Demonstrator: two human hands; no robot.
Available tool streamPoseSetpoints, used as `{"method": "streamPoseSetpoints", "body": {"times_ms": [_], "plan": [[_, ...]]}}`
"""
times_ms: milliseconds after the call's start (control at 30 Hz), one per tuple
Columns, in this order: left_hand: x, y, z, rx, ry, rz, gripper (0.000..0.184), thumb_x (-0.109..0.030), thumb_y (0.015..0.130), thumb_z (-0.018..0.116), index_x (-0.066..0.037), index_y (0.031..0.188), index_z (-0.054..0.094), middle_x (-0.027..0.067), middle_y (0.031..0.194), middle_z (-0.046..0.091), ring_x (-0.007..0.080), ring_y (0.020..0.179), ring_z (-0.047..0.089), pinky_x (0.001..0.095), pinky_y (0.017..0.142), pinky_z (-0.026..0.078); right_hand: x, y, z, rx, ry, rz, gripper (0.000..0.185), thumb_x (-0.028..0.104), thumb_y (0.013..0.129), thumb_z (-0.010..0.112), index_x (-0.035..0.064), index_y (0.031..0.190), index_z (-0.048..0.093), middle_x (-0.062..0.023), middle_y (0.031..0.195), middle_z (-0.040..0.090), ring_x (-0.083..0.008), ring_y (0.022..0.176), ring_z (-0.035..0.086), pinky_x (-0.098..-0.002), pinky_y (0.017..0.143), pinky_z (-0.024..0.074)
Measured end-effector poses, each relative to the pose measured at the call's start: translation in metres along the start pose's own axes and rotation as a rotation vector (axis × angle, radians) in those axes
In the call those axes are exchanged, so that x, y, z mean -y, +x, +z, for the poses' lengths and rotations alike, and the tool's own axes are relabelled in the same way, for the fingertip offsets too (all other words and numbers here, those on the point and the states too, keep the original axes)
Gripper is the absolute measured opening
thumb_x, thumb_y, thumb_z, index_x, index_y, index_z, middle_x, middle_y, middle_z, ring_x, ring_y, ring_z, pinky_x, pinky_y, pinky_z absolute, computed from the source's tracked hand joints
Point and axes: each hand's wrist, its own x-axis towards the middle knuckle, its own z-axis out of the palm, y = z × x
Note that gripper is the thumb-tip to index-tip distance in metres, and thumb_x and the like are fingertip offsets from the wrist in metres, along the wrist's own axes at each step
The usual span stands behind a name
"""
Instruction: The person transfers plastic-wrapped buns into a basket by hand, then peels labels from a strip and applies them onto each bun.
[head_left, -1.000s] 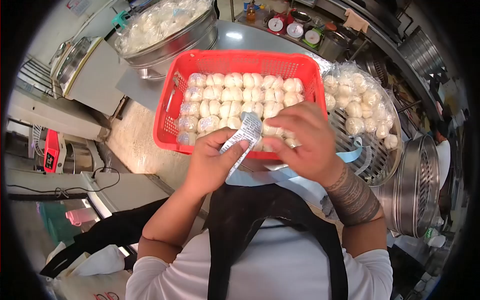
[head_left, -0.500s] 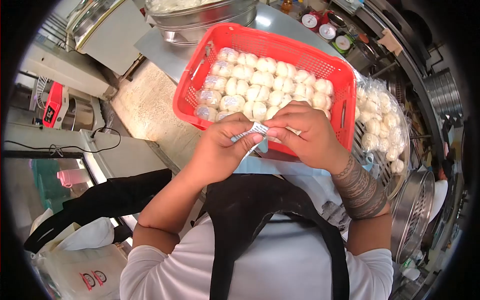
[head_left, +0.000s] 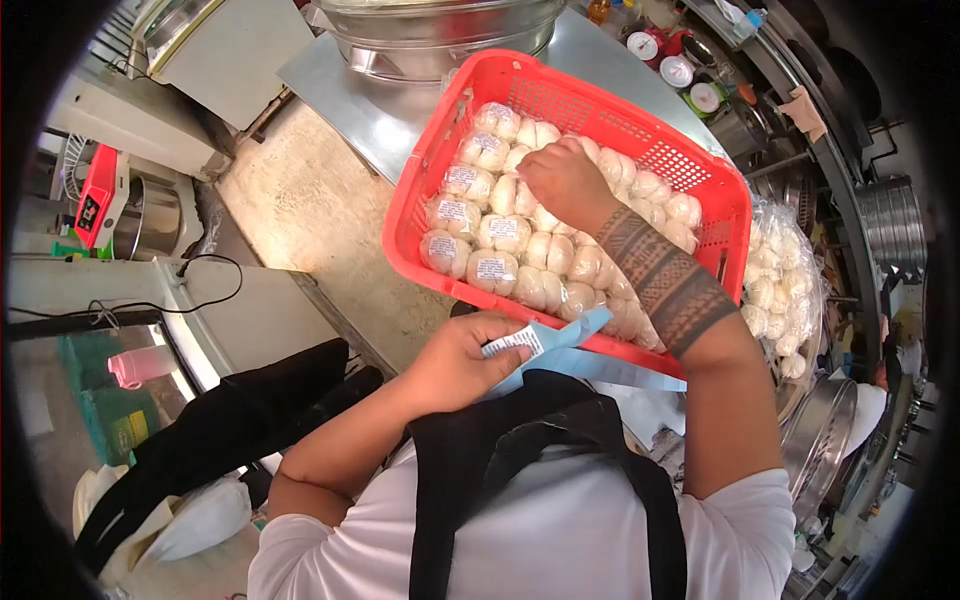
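In the head view, the left hand [head_left: 465, 362] pinches a label strip [head_left: 512, 341] between thumb and fingers, just outside the near side of the red basket [head_left: 404, 225], the strip's blue backing trailing to the right. The right hand [head_left: 568, 182] reaches over the basket with fingers curled down at the wrapped buns [head_left: 546, 252]; whether they grip a label or only press, I cannot tell, as the fingertips are partly hidden. The buns sit in rows inside the basket, printed labels showing on the left column and on two near packs beside it. To do this well, I judge, each label should go flat on smooth wrap, pressed lightly so the soft bun keeps its shape, with the strip held clear of the packs.
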Motion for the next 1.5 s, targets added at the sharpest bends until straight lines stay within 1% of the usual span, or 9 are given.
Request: {"method": "streamPoseSetpoints", "body": {"times_ms": [100,267,467,700,733,833,933,1133,1500], "plan": [[-0.007,0.003,-0.013,0.036,0.042,-0.077,0.024,-0.007,0.1,0.071,0.002,0.121,0.073,0.0037,0.103,0.072,0.0092,0.094,0.064,0.0283,0.084,0.052,0.0,-0.013,0.026,0.18,-0.071,-0.154,0.021,0.017,0.093,0.061,0.0075,0.109,0.072,-0.0013,0.1,0.068,-0.0192,0.098,0.065,-0.0416,0.097,0.0449],[-0.008,0.008,-0.038,-0.008,-0.004,-0.09,0.023,-0.005,0.099,0.071,0.002,0.121,0.073,0.0048,0.105,0.072,0.0097,0.097,0.064,0.0282,0.086,0.052,0.02,-0.046,0.005,0.372,0.064,-0.045,0.052,0.035,0.101,0.062,0.0001,0.139,0.06,-0.0151,0.152,0.055,-0.0281,0.142,0.049,-0.0507,0.118,0.0359],[-0.014,0.021,-0.044,0.046,-0.05,-0.028,0.022,-0.006,0.099,0.072,0.002,0.12,0.073,0.0044,0.107,0.072,0.0091,0.098,0.064,0.0276,0.086,0.052,0.028,-0.031,0.007,0.263,0.139,0.132,0.071,0.046,0.103,0.056,-0.0013,0.154,0.042,-0.021,0.162,0.042,-0.0326,0.153,0.036,-0.0567,0.126,0.0245],[-0.025,0.028,-0.04,-0.07,-0.155,-0.088,0.017,-0.014,0.101,0.073,0.001,0.11,0.076,-0.0029,0.092,0.071,0.0039,0.084,0.059,0.0246,0.073,0.05,0.048,-0.051,-0.025,0.621,0.129,0.15,0.075,0.048,0.102,0.058,-0.0024,0.154,0.041,-0.0203,0.165,0.036,-0.032,0.158,0.029,-0.0596,0.128,0.0181],[-0.027,0.031,-0.038,-0.117,-0.135,-0.089,0.017,-0.015,0.101,0.074,0.001,0.105,0.077,-0.0051,0.085,0.069,0.0024,0.077,0.057,0.0238,0.067,0.048,0.047,-0.065,-0.034,0.499,0.118,0.175,0.062,0.045,0.102,0.06,0.0,0.145,0.055,-0.0189,0.153,0.052,-0.0324,0.15,0.042,-0.0576,0.126,0.0233],[-0.018,0.036,-0.03,-0.148,-0.187,-0.032,0.023,-0.019,0.099,0.076,0.001,0.11,0.076,0.0006,0.089,0.074,0.0049,0.078,0.063,0.0241,0.069,0.051,0.042,-0.074,-0.1,0.409,0.376,0.448,0.041,0.031,0.1,0.068,0.0024,0.129,0.068,-0.0161,0.133,0.067,-0.0316,0.128,0.062,-0.0502,0.114,0.0429],[-0.026,0.039,-0.013,-0.166,-0.087,-0.028,0.021,-0.019,0.097,0.078,0.001,0.104,0.077,-0.0008,0.084,0.073,0.0042,0.076,0.061,0.0242,0.066,0.049,0.074,-0.076,-0.153,-0.055,0.748,0.723,0.027,0.022,0.093,0.075,0.0049,0.114,0.075,-0.0111,0.106,0.073,-0.0291,0.099,0.069,-0.0424,0.09,0.0534],[-0.046,0.043,0.03,-0.145,0.136,0.13,0.019,-0.019,0.095,0.081,0.0,0.097,0.078,-0.001,0.079,0.069,0.0053,0.075,0.058,0.0259,0.067,0.049,0.14,-0.089,-0.197,-0.184,0.604,0.373,0.03,0.022,0.086,0.081,0.0053,0.111,0.075,-0.0087,0.099,0.068,-0.0285,0.091,0.066,-0.0395,0.082,0.053],[-0.04,0.036,0.089,-0.029,0.134,0.413,0.014,0.005,0.099,0.064,0.005,0.113,0.065,0.0091,0.099,0.06,0.0167,0.092,0.058,0.0272,0.085,0.048,0.146,-0.141,-0.207,-0.163,0.373,0.385,0.028,0.024,0.089,0.076,0.0066,0.111,0.075,-0.0061,0.099,0.068,-0.0259,0.09,0.063,-0.0403,0.081,0.0457]]}}
